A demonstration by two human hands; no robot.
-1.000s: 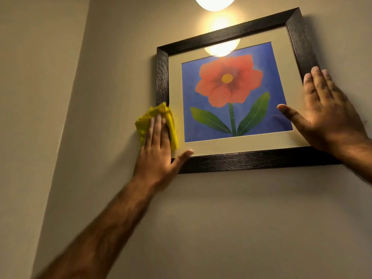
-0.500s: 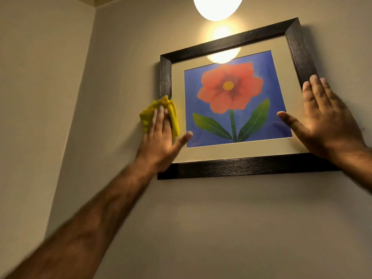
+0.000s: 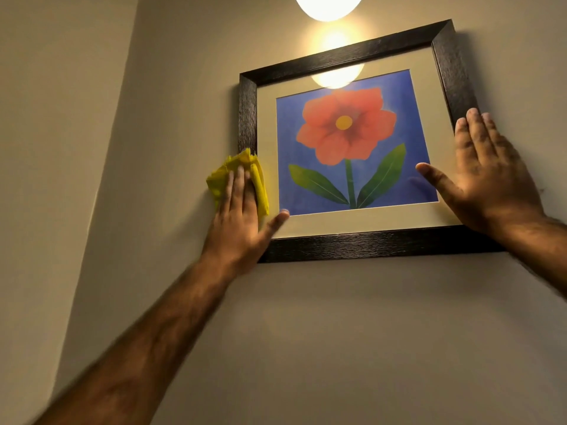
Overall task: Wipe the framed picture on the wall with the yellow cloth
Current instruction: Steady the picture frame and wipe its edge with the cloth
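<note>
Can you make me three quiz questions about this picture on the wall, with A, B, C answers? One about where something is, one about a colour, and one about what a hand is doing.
1. Where is the yellow cloth?
A. on the frame's left side
B. on the frame's top edge
C. lying on the floor

2. What colour is the flower in the framed picture?
A. purple
B. white
C. red-orange

3. What is the right hand doing?
A. making a fist
B. lying flat and open on the frame
C. holding a cloth

Answers: 1 A, the left hand presses it there. 2 C, the petals are red-orange with a yellow middle. 3 B, its fingers are spread, holding nothing.
</note>
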